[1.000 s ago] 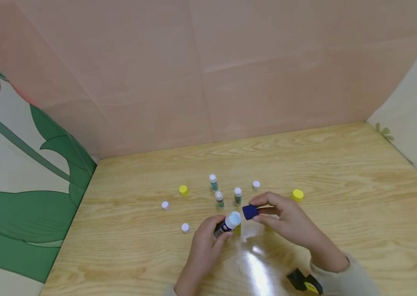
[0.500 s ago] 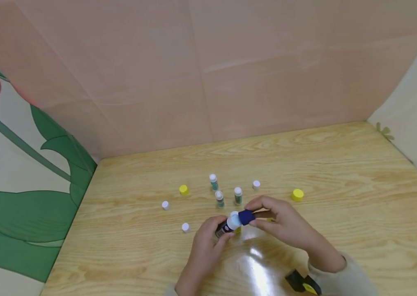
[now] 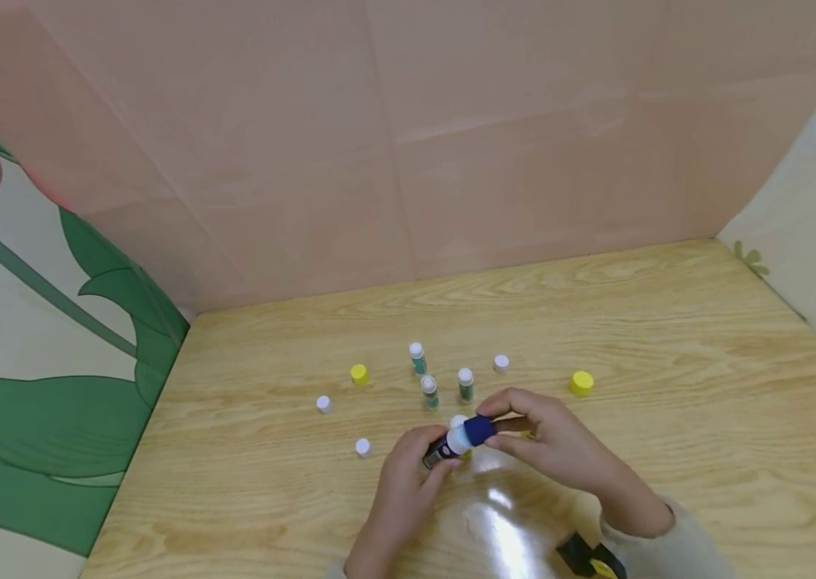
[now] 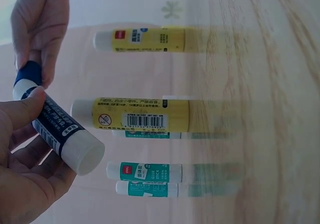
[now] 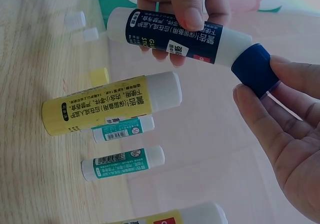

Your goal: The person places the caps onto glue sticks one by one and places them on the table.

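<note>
The left hand (image 3: pixel 403 474) grips a navy glue stick (image 5: pixel 172 38) above the tabletop (image 3: pixel 248 482), its thumb covering some print, and the right hand (image 3: pixel 555 441) pinches a blue cap (image 5: pixel 255 70) against the stick's white end; how far the cap is seated is unclear. Navy label text includes Chinese warning lines starting 警告. Nearby stand two yellow glue sticks (image 4: pixel 142 115), one showing a barcode; in the right wrist view, one is cut off below. Beyond, a teal glue stick (image 4: pixel 142 172) reads "GLUE STICK", its red logo hard to make out.
</note>
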{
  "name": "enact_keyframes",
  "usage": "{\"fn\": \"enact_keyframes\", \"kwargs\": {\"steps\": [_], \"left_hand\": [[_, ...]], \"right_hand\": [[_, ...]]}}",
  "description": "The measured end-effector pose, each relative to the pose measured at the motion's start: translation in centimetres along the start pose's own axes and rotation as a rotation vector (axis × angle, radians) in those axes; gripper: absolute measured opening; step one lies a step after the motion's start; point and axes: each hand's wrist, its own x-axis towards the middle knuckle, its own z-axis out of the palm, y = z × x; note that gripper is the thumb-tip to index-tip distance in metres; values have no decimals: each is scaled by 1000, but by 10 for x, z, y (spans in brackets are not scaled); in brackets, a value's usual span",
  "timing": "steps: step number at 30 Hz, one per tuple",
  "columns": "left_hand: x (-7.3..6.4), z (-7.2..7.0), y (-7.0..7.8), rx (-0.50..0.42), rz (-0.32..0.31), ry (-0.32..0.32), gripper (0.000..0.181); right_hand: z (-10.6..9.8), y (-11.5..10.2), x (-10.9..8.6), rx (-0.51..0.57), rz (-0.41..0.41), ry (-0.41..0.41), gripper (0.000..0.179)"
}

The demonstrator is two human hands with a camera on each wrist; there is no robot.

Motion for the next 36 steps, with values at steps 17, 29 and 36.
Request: {"fn": "enact_keyframes", "kwargs": {"steps": [17, 29, 36], "left_hand": [[0, -1, 0, 14, -17, -9, 28], [-2, 1, -4, 58, -2, -7, 27], [-2, 0, -4, 72, 2, -2, 28]], "right_hand": [[3, -1, 0, -40, -17, -22, 22], [5, 0, 0, -97, -44, -32, 22], [8, 5, 1, -136, -108, -10, 27]]}}
